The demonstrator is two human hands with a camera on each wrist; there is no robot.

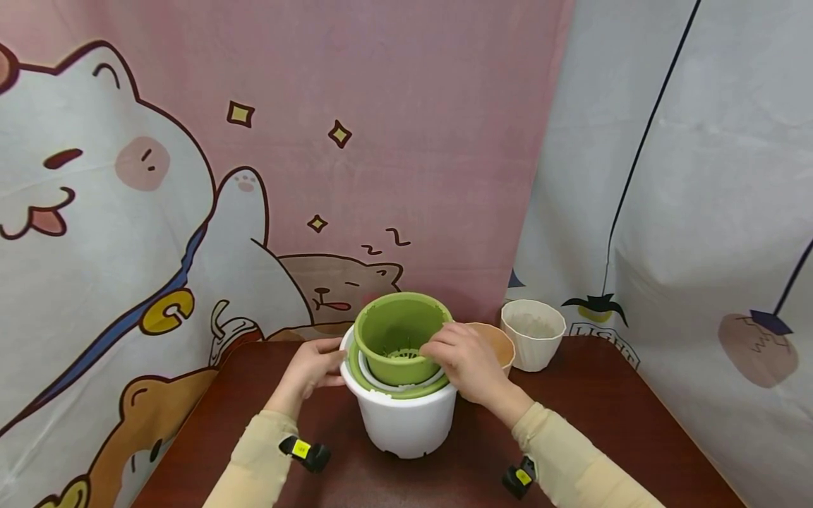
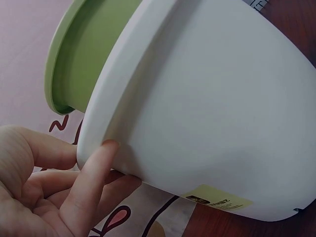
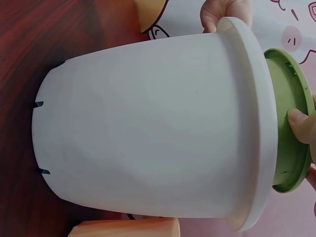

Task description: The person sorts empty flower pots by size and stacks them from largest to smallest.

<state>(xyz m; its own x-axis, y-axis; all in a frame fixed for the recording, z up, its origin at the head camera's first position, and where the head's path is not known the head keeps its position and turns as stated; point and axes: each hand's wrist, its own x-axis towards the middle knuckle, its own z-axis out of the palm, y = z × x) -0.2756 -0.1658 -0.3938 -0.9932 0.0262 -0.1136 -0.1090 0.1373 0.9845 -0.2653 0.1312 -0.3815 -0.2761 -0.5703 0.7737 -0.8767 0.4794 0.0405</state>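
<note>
A large white flowerpot (image 1: 406, 423) stands upright on the table, with other pots nested inside it. Between its rim and the top pot show a wider green rim (image 1: 406, 394) and a white one. The smaller green flowerpot (image 1: 394, 324) sits uppermost, raised above the rest, its slotted bottom visible. On the left, my left hand (image 1: 311, 370) grips the white pot's rim, the thumb (image 2: 94, 173) lying under the lip. My right hand (image 1: 466, 360) pinches the green pot's rim at the right; in the right wrist view its thumb (image 3: 298, 121) presses the outer wall.
Behind my right hand an orange pot (image 1: 498, 342) is partly hidden. A cream fluted pot (image 1: 533, 339) stands beside it at the table's back right. The dark red table (image 1: 254, 423) meets printed cloth (image 1: 413, 141) at the back and sides.
</note>
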